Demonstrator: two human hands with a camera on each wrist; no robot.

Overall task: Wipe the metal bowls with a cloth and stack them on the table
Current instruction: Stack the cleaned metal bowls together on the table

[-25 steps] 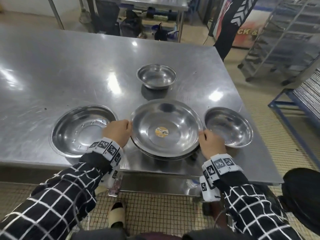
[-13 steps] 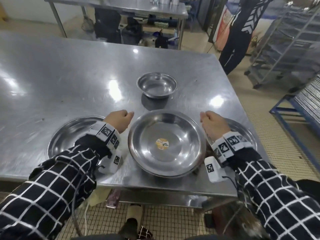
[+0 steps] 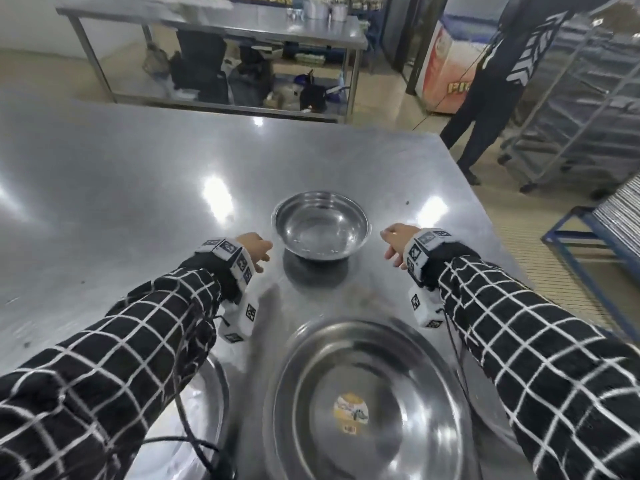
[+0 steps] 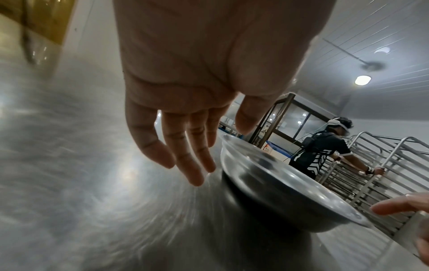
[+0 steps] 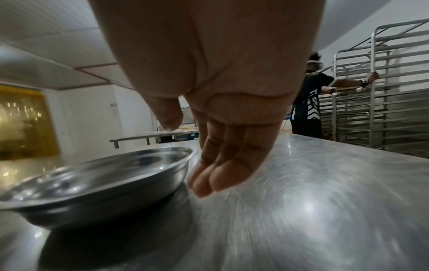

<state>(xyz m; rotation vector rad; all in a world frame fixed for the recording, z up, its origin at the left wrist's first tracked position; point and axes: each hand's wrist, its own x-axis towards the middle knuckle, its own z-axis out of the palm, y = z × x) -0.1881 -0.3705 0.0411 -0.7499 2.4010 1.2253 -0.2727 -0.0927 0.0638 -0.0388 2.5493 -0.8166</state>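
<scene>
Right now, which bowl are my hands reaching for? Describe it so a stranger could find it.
On the steel table, look past the wide bowl with the sticker. The small bowl sits alone beyond it, between the left hand and right hand: smaller, deeper, no sticker.

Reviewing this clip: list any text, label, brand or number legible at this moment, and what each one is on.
"PI", yellow letters cut off by a person's leg, on the chest freezer.
Sticker inside the large bowl: printing too blurred to read.
Wristband tags: black-and-white square codes only, no letters.
The small bowl and table carry no text, and neither wrist view shows any.
</scene>
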